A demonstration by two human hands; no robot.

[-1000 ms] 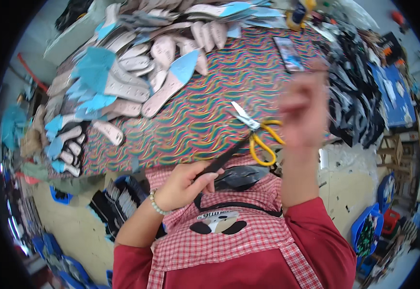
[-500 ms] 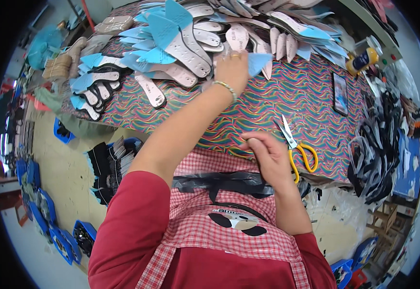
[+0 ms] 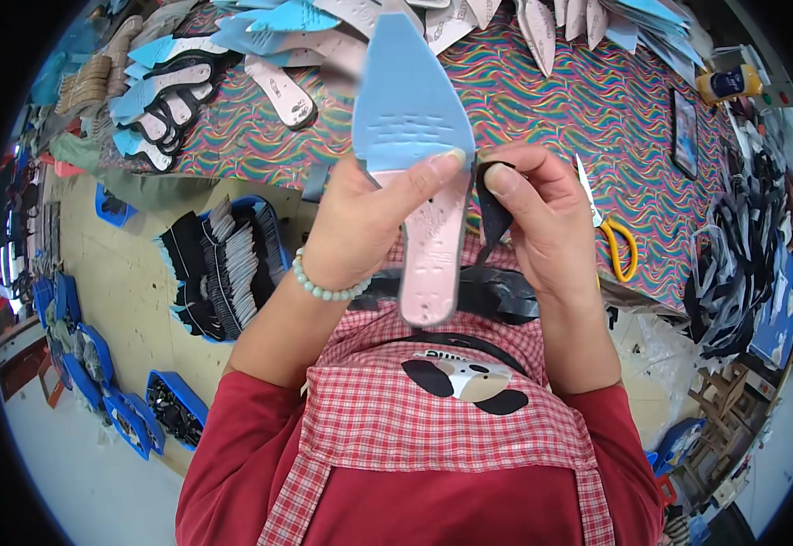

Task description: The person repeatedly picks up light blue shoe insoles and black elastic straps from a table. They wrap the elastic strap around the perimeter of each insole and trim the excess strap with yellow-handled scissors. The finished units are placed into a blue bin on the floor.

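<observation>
My left hand (image 3: 369, 209) grips a shoe insole (image 3: 414, 100) by its middle, thumb on top. The insole has a pointed light-blue forepart directed away from me and a narrow pink heel part towards my lap. My right hand (image 3: 551, 214) pinches a black strip of material (image 3: 494, 205) between thumb and fingers, right beside the insole's right edge. Whether the strip is fixed to the insole I cannot tell. Scissors (image 3: 613, 232) with yellow handles lie on the table just right of my right hand, partly hidden by it.
More insoles (image 3: 278, 91) lie in piles along the table's far side. A phone (image 3: 685, 132) and a yellow bottle (image 3: 728, 84) are at the right, near a bundle of black strips (image 3: 742, 264). Blue bins (image 3: 176, 405) stand on the floor at left, one holding stacked black-edged pieces (image 3: 223, 264).
My left hand has come back from the pile with an insole, now held in front of me. My right hand has moved up beside it, and a black strip now shows in its fingers.
</observation>
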